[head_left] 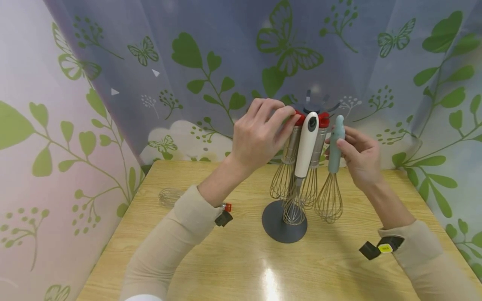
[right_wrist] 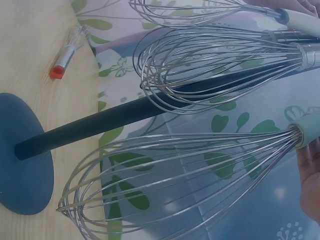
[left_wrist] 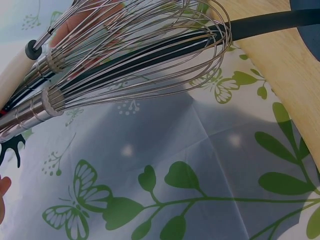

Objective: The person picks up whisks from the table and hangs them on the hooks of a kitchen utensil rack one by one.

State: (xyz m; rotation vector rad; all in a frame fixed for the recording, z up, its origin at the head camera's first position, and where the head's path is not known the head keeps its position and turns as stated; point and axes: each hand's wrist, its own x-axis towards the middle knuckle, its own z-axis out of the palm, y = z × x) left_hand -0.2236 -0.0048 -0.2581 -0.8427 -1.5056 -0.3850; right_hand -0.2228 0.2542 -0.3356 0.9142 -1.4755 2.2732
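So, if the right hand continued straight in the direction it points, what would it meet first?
Beyond the pale blue whisk it holds, the right hand would probably first meet the neighbouring red-ended whisk, though depth is unclear.

A table (head_left: pixel 233 259) with a light yellow wood grain is seen, and a bright glare (head_left: pixel 269 284) is reflected from its near part. Its far edge is backed by a printed cloth (head_left: pixel 233 25), blue-grey above; paler stretches are hung at the left and right. The cloth is covered with green leaves (head_left: pixel 187 51), sprigs of round berries (head_left: pixel 89 31) and butterflies (head_left: pixel 280 42), the largest set high, right of the middle. Two small white triangles (head_left: pixel 156 72) are seen at the upper left, and a white cloud shape (head_left: pixel 180 136) is spread low along the back.
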